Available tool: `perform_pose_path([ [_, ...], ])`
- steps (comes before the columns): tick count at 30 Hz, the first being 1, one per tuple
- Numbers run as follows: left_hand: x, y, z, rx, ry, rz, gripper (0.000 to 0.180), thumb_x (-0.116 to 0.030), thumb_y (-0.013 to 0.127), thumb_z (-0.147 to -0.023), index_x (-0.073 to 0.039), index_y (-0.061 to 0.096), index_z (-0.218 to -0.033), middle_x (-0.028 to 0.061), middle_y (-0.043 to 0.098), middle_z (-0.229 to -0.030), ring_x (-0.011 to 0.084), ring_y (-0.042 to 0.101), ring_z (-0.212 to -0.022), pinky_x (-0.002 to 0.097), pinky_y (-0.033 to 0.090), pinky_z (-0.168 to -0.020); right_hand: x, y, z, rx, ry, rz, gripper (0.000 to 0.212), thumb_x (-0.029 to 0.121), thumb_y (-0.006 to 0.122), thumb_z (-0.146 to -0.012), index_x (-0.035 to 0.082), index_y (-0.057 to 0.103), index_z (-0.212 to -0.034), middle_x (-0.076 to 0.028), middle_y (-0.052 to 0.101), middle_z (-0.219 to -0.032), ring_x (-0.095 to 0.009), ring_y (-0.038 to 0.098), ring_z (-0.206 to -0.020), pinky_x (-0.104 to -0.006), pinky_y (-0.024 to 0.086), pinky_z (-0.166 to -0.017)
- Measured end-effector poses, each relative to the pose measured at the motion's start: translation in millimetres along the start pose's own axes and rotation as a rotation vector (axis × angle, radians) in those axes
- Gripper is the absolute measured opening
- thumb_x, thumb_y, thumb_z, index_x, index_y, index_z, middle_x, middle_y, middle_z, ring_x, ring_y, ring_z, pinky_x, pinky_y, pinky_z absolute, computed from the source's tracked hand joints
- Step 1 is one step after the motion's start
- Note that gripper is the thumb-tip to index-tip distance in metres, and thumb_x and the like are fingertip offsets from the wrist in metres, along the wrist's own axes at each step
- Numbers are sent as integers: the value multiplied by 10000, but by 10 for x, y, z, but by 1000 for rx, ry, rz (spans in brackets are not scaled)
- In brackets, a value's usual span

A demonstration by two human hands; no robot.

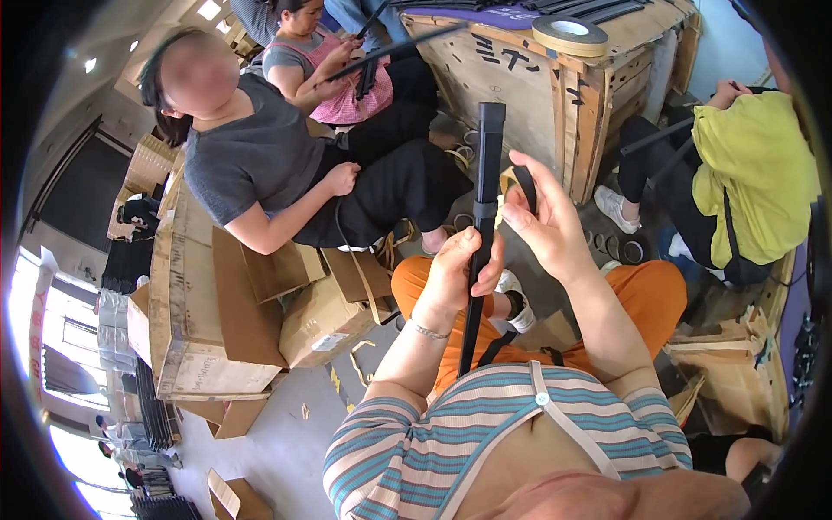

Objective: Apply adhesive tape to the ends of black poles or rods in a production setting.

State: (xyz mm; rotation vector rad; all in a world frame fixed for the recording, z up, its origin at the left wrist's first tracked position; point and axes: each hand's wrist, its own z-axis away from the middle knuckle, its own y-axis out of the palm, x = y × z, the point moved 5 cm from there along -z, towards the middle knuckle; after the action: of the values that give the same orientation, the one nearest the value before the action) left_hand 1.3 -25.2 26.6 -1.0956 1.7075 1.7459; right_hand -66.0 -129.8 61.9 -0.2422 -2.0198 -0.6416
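Holding a long black bar [490, 152] almost upright, the left hand [452, 273] is closed around its middle part, with the thumb lying along it. The bar stands in front of the person's body, between the knees in orange trousers [646, 303], and its lower end comes close to the striped top [511, 394]. Just above the left hand, a dark band goes around the bar. The right hand [556, 230] is beside the bar, half open; its thumb and fingers have hold of a short black strip [525, 187], which is bent in a curve. A yellowish strip [506, 180] shows between it and the bar; I cannot tell if these pieces are joined to the bar.

Beyond the hands is a wooden worktop [654, 30], on which a roll of tape [591, 43] lies near the corner. At the left sits a person in a grey shirt [238, 143], near an open cardboard box [321, 325]. At the right sits a person in a yellow-green top [754, 173].
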Motion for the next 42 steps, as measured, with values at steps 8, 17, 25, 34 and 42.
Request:
perform_pose_path([
  [8, 154, -2, 54, -5, -53, 14, 452, -460, 481, -874, -14, 494, -803, 27, 430, -520, 82, 359, -352, 201, 262, -337, -18, 113, 69, -33, -50, -6, 505, -35, 602, -802, -6, 396, -1261, 9, 456, -854, -43, 423, -724, -167, 381, -667],
  [17, 232, -108, 114, 6, -13, 37, 474, -486, 478, -874, -20, 494, -790, 22, 446, -505, 77, 387, -355, 190, 280, -341, -172, 85, 155, -10, -7, 2, 521, -39, 559, -829, -3, 346, -1303, -30, 518, -929, -59, 498, -825, -196, 422, -754],
  [25, 148, -179, 155, -119, 93, -112, 267, -257, 632, -832, -24, 504, -850, -2, 491, -629, 30, 384, -441, 163, 278, -393, -250, -65, 330, 46, 80, 149, 598, 139, 628, -818, 18, 337, -1325, -51, 493, -1015, -102, 464, -905, -241, 384, -831],
  [34, 140, -54, 149, -559, 150, -878, 223, -154, 710, -705, -39, 536, -781, -19, 507, -666, 46, 426, -608, 218, 394, -552, -359, 198, 543, 112, 84, 70, 732, 374, 517, -883, -42, 171, -1376, -125, 442, -1191, -176, 440, -1101, -297, 322, -960],
  [42, 123, -126, 133, -527, 95, -819, 185, -139, 654, -742, -38, 504, -703, -28, 477, -573, 41, 405, -499, 215, 352, -454, -470, 76, 537, 57, 199, 1, 631, 319, 471, -911, -79, 232, -1339, -130, 461, -1188, -183, 454, -1090, -298, 321, -962],
])
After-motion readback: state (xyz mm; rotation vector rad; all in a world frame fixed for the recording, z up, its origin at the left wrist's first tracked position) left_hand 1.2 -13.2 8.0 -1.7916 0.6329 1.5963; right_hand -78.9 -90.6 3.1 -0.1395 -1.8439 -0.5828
